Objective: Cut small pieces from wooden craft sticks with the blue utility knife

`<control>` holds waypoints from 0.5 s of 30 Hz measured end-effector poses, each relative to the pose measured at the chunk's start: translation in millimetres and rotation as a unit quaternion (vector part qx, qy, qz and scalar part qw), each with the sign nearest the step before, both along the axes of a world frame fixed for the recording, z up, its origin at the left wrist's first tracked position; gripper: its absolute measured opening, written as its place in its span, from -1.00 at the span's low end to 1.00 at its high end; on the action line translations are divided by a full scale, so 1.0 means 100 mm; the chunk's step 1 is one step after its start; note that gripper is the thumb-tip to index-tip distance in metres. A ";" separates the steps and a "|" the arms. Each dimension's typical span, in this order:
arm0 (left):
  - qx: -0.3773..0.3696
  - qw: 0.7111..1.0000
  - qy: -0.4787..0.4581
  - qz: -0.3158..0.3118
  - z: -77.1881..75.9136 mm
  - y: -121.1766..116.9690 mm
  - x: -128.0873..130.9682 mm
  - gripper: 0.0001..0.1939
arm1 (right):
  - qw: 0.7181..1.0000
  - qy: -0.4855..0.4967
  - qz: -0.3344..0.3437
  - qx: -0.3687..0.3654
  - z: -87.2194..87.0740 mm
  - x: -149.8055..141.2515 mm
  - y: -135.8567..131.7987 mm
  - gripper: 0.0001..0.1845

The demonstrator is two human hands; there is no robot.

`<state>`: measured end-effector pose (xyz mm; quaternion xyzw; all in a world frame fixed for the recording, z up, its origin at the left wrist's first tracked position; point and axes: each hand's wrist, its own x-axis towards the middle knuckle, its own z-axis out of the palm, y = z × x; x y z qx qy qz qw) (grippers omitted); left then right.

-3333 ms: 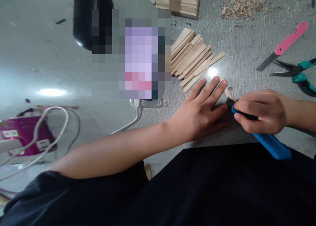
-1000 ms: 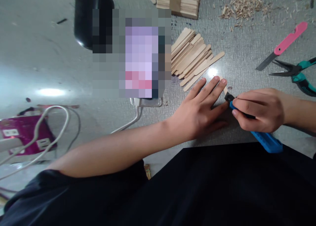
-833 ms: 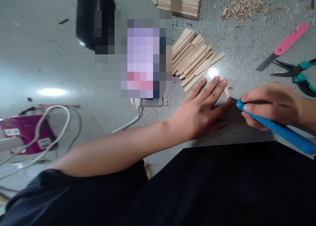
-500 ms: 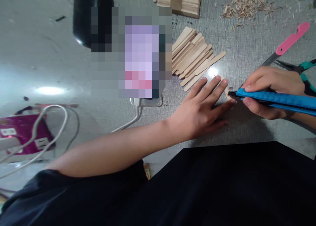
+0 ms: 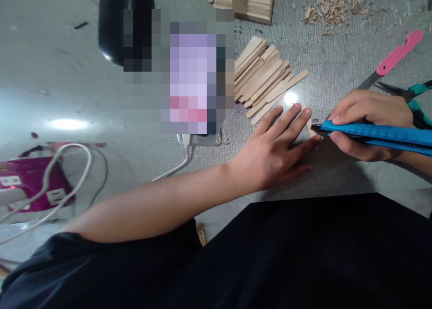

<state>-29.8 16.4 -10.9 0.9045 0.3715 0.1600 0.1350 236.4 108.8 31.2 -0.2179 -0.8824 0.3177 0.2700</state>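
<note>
A grey, textured tabletop [image 5: 337, 65] lay beneath the work. The left hand [image 5: 273, 149], spread flat and gripping nothing, was nearer; the right hand [image 5: 374, 111] clasped a blue plastic utility knife [image 5: 388, 133]. Under the left fingertips, a pale, flat wooden stick [image 5: 309, 123] slanted away from the body (partly hidden), crosswise to the knife, whose black tip met its near part.

Blue utility knife [image 5: 381, 132], black tip at pale, flat wooden stick [image 5: 309, 125]
</note>
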 end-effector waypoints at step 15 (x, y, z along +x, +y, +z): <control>0.002 1.000 0.002 -0.001 -0.01 -0.03 0.00 -0.33 | 0.995 -0.036 -0.090 -0.001 -0.06 0.05 -0.07 -0.86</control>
